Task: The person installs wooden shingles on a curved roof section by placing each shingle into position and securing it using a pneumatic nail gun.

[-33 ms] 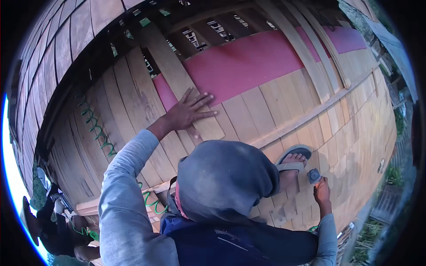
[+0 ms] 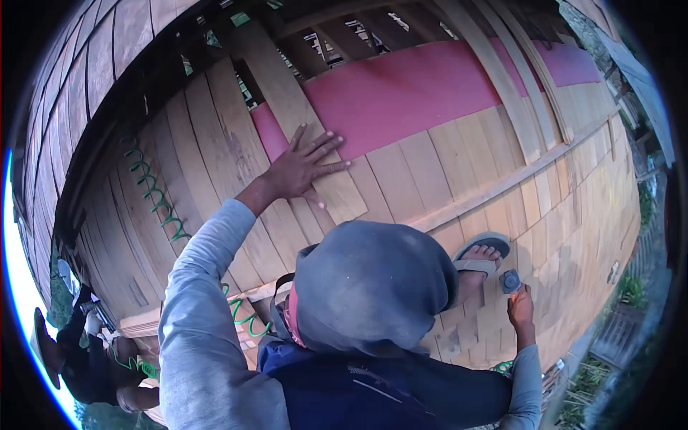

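Between the two hands, part of the roof is hidden by a hooded head [image 2: 376, 287]. Low on the right, a grey-headed, hammer-like tool [image 2: 510, 282] is gripped in the right hand [image 2: 522, 307], well apart from the board and beside a sandalled foot [image 2: 481, 259]. Ahead, a long board [image 2: 276, 82] is covered near its lower end by the left hand [image 2: 304, 170] — fingers spread wide, palm down, nothing grasped. The left hand is clearly the nearer one. The board's long axis is slanted from that end away to the upper left. Its right edge is bordered by a pink-red sheet [image 2: 408, 93], left uncovered as far as the loose boards [image 2: 505, 107]; on its left, only a sliver of red is shown before the neighbouring planks [image 2: 215, 136].
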Demonstrator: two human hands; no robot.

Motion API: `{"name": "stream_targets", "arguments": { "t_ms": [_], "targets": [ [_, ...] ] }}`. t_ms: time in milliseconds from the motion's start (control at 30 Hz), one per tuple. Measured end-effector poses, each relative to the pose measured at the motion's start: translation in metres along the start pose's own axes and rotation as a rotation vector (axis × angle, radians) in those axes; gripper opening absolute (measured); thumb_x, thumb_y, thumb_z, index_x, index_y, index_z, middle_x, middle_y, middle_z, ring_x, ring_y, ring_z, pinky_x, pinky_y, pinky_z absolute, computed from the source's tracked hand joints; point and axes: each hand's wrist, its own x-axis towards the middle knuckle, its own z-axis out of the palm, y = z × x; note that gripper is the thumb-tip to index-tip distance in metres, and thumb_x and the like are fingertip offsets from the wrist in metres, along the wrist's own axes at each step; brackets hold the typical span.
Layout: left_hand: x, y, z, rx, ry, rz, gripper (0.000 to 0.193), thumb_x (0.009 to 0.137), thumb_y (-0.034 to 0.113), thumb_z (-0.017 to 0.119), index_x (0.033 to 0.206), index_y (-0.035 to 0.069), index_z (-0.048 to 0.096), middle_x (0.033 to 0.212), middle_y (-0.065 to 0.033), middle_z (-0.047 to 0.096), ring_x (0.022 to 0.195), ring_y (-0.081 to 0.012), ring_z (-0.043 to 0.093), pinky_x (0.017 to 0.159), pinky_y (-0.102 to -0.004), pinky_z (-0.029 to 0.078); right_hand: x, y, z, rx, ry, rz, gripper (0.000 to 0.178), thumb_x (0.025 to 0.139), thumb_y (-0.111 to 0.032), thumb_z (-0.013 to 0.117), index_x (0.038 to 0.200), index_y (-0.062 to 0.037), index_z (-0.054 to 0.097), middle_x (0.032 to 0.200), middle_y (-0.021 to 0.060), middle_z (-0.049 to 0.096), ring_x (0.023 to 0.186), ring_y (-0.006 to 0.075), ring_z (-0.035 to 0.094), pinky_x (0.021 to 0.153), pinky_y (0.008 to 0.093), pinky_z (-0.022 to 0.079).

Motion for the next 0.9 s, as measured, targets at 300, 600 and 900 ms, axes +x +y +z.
{"name": "stream_targets", "arguments": {
  "t_ms": [300, 600, 900],
  "targets": [
    [-0.023, 0.002, 0.039, -0.084, 0.216, -0.206, 0.079, 0.097, 0.076, 0.053, 0.152, 0.019, 0.055, 0.165, -0.0072, 0.044, 0.162, -0.0263, 0.027, 0.132, -0.07, -0.002, -0.023, 0.049, 0.027, 0.113, -0.051, 0.069, 0.046, 0.088, -0.007, 0.073, 0.13, 0.0026, 0.058, 0.128, 0.0254, 0.062, 0.114, 0.0454, 0.066, 0.098, 0.0512, 0.054],
    [-0.015, 0.003, 0.018, -0.071, 0.275, 0.093, 0.085, 0.066, 0.089, 0.06, 0.094, 0.009, 0.052, 0.105, -0.0109, 0.049, 0.115, -0.0326, 0.055, 0.132, -0.07, 0.013, -0.036, 0.106, 0.012, 0.16, 0.065, 0.43, 0.042, 0.08, -0.007, 0.079, 0.114, 0.0061, 0.058, 0.103, 0.0258, 0.07, 0.093, 0.0362, 0.071, 0.081, 0.0478, 0.058],
    [-0.093, 0.007, 0.01, -0.26, 0.4, 0.022, 0.094, 0.065, 0.097, 0.062, 0.097, 0.008, 0.059, 0.113, -0.0145, 0.054, 0.142, -0.0411, 0.047, 0.131, -0.0707, 0.01, -0.04, 0.168, 0.036, 0.465, 0.267, 0.434, 0.035, 0.084, -0.008, 0.08, 0.11, 0.0028, 0.059, 0.069, 0.009, 0.061, 0.053, 0.0215, 0.058, 0.045, 0.0412, 0.046]
  ]
}}
